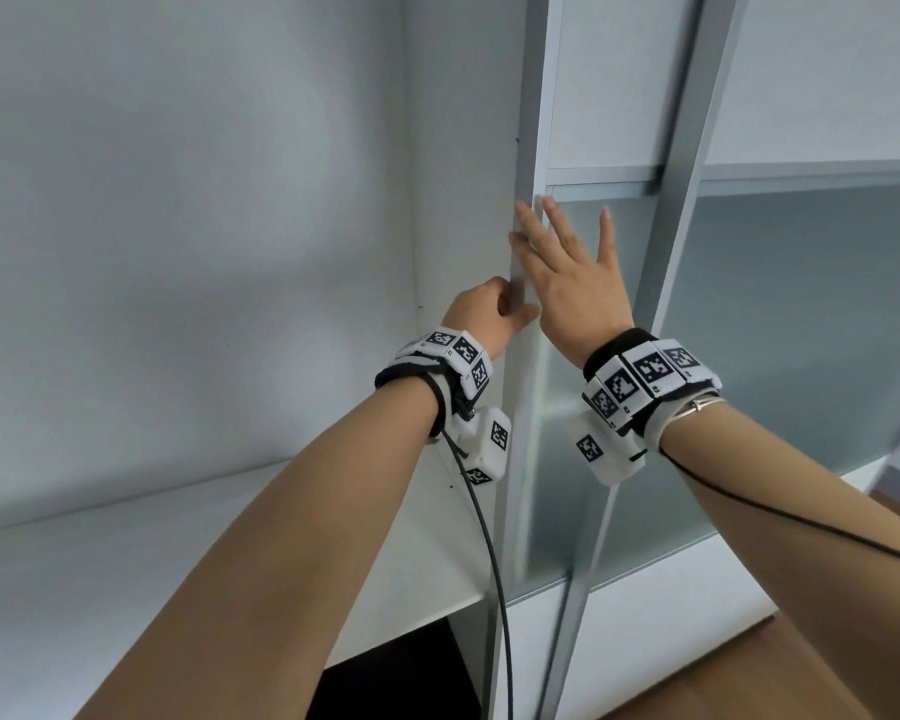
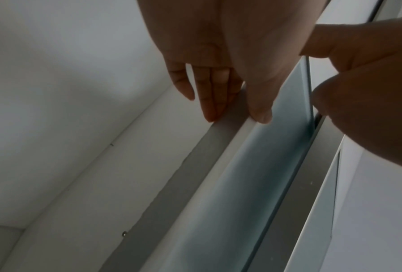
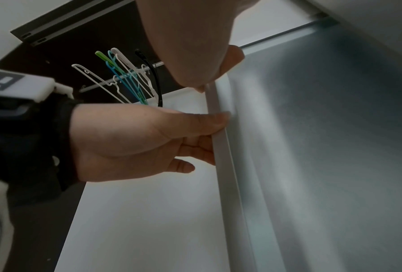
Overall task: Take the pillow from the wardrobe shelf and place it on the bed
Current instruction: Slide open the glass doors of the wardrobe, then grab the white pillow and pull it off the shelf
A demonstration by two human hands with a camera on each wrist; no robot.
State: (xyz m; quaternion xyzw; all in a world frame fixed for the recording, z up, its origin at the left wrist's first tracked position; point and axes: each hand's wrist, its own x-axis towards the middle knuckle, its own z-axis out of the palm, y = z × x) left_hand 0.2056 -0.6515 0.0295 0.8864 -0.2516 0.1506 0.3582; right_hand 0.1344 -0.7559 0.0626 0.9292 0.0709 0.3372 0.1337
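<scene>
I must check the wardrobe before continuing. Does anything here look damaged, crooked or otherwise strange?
Nothing looks damaged or askew. The left hand grips the edge of the sliding door, and the right hand rests flat on it. The one oddity: no pillow is visible on the shelf.

A sliding door (image 1: 588,387) with a frosted glass panel (image 3: 323,128) and a grey metal frame (image 1: 523,252) stands upright. Plastic hangers (image 3: 125,79), white, green, blue and black, hang on a rail (image 3: 97,85) in a dark compartment.
</scene>
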